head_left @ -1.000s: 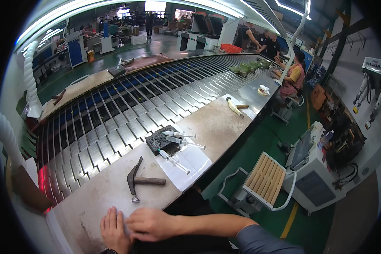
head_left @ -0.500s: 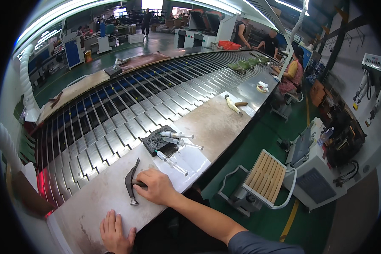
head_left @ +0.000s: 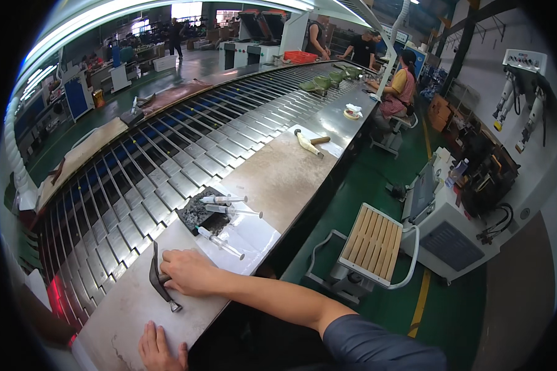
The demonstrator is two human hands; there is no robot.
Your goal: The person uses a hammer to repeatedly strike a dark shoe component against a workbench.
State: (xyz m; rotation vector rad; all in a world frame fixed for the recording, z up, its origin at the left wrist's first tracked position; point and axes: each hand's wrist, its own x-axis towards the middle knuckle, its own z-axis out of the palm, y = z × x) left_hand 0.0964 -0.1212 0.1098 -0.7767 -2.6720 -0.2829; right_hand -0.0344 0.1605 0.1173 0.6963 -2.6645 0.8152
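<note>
A hammer (head_left: 157,281) with a dark curved head lies on the worn brown bench top (head_left: 278,179) near its front edge. My right hand (head_left: 189,272) is closed over the hammer's handle, which it hides. My left hand (head_left: 159,347) rests flat on the bench just below it, fingers apart and holding nothing. Beyond my right hand, one syringe (head_left: 220,242) lies on a white sheet (head_left: 254,232). Two more syringes (head_left: 224,200) lie on a dark pad (head_left: 195,215).
A slatted metal conveyor (head_left: 167,148) curves along the far side of the bench. Farther along lie a second hammer (head_left: 307,143) and a tape roll (head_left: 353,112), with a seated person (head_left: 401,86) beside them. A wooden slatted stand (head_left: 372,244) and a grey machine (head_left: 455,238) are on the green floor to the right.
My right hand has left its place beside my left hand, moved up to the hammer and closed over its handle. The hammer has shifted slightly. My left hand stays flat.
</note>
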